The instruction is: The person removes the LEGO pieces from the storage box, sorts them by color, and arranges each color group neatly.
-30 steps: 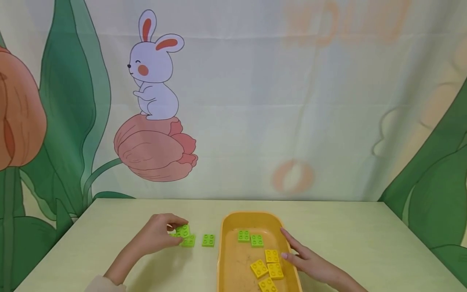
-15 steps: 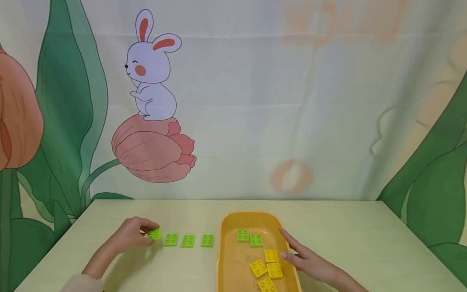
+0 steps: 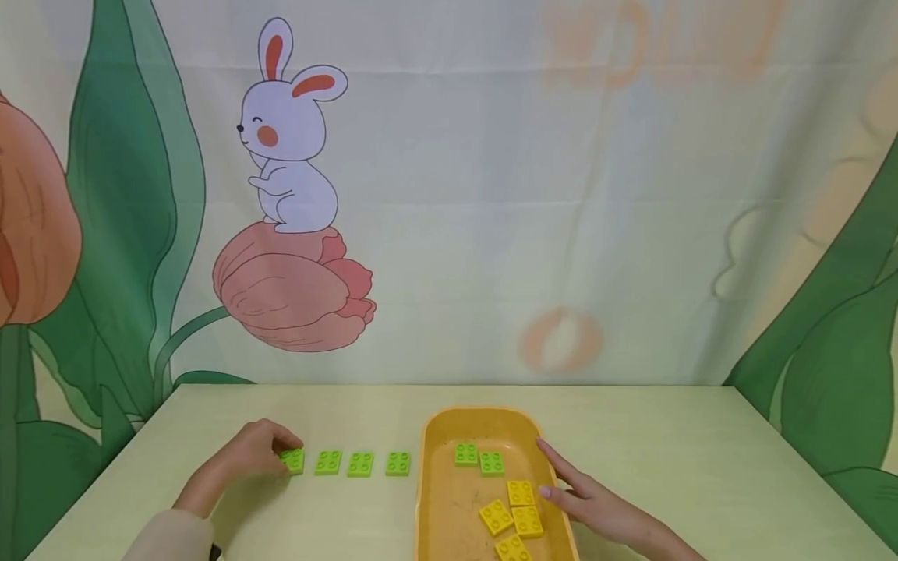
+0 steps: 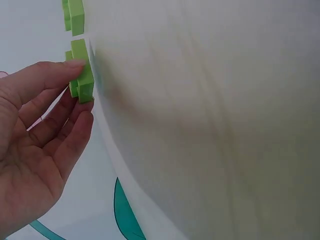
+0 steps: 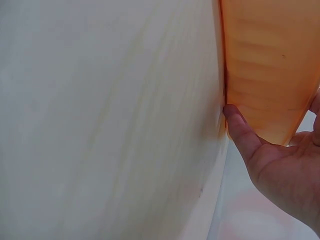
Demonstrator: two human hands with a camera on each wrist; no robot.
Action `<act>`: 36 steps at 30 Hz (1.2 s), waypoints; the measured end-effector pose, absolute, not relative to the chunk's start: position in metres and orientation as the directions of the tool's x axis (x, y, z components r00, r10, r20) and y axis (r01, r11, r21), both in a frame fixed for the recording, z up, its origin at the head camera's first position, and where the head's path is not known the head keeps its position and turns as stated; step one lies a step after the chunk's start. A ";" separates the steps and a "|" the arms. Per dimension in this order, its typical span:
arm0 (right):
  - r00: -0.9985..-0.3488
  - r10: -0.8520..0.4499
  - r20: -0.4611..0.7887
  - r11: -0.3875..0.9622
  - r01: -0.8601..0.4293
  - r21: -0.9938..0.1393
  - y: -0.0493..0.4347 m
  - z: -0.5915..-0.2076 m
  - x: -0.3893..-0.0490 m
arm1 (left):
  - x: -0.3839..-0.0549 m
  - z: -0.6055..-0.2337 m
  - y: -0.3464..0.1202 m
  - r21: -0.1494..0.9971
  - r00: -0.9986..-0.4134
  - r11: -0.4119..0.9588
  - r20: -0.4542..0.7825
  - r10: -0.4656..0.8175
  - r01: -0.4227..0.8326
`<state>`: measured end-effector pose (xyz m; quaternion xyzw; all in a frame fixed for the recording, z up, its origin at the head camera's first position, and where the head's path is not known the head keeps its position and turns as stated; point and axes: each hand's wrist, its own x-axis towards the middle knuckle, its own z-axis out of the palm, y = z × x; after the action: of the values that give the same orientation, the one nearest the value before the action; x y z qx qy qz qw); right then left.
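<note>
At the left end of a row of lime-green toy building bricks, my left hand (image 3: 254,452) pinches a green brick (image 3: 293,461) between thumb and fingers. The left wrist view shows this brick (image 4: 83,75) low against the tabletop, studs facing up; my left hand (image 4: 42,120) partly covers it. Three more green bricks, the nearest one (image 3: 327,462) just to its right, lie spaced out on the table. My right hand (image 3: 596,502) holds the right side of a yellow-orange tray (image 3: 429,487), thumb at the rim. The right wrist view has my right hand (image 5: 285,165) against the tray's outer wall (image 5: 272,65).
Inside the tray lie two green bricks, one (image 3: 466,454) beside the other, and several yellow bricks, including one (image 3: 528,520) near the right wall. The pale table (image 3: 652,436) ends at a printed curtain (image 3: 449,234) with a rabbit and tulips.
My left hand has moved left with the green brick, past the bricks on the table, and lowered it at the row's left end. My right hand has stayed on the tray.
</note>
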<state>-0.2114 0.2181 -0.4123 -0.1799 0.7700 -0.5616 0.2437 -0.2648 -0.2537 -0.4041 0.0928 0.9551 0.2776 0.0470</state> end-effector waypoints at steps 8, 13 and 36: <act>-0.813 -0.559 -0.164 0.298 -0.013 -0.954 0.218 -0.411 -0.211 | -0.270 -0.407 -0.252 0.546 -0.975 0.825 -0.062 0.213 0.145; -0.814 -0.561 -0.154 0.307 -0.031 -0.951 0.218 -0.412 -0.211 | -0.269 -0.406 -0.255 0.580 -0.975 0.805 -0.075 0.208 0.127; -0.814 -0.557 -0.164 0.312 -0.023 -0.950 0.217 -0.412 -0.211 | -0.267 -0.404 -0.261 0.574 -0.985 0.814 -0.073 0.159 0.089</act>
<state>-0.2114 0.2174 -0.4123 -0.1873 0.7736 -0.5557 0.2402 -0.2669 -0.2611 -0.4043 0.0652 0.9506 0.2976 0.0591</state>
